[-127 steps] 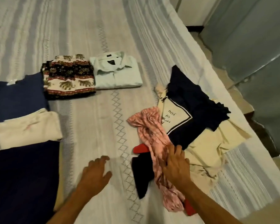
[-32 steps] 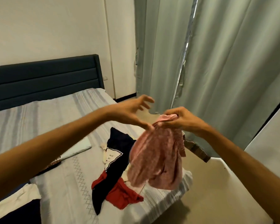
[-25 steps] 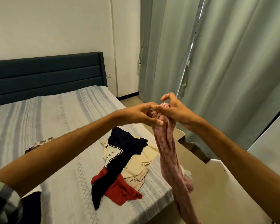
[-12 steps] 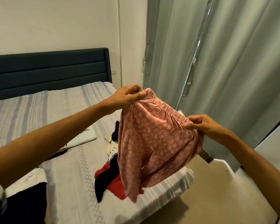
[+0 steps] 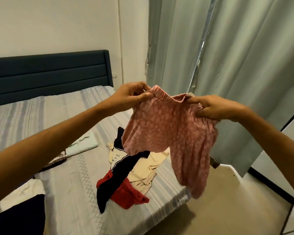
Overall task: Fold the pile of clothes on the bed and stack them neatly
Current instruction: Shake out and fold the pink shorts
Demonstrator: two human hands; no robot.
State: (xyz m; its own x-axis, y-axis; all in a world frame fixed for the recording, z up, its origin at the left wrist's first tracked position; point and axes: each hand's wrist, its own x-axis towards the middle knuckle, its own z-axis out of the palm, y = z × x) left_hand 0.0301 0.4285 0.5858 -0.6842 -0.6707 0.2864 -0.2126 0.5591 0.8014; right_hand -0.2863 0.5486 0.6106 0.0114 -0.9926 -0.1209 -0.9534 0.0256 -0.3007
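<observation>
A bedroom seen from above one corner of a bed. A dark blue padded headboard [image 5: 47, 73] with horizontal channels runs along the far left, set against a plain cream wall [image 5: 54, 24]. A small pale wall socket [image 5: 115, 75] sits just beside the headboard's right end. To the right, pale grey-green curtains [image 5: 244, 65] hang in long folds from the top of the view down to the floor (a thin bright slit of daylight shows between two panels). Below them lies a beige floor [image 5: 227, 209], and a dark skirting strip [image 5: 268, 177] runs along the right wall's base.
</observation>
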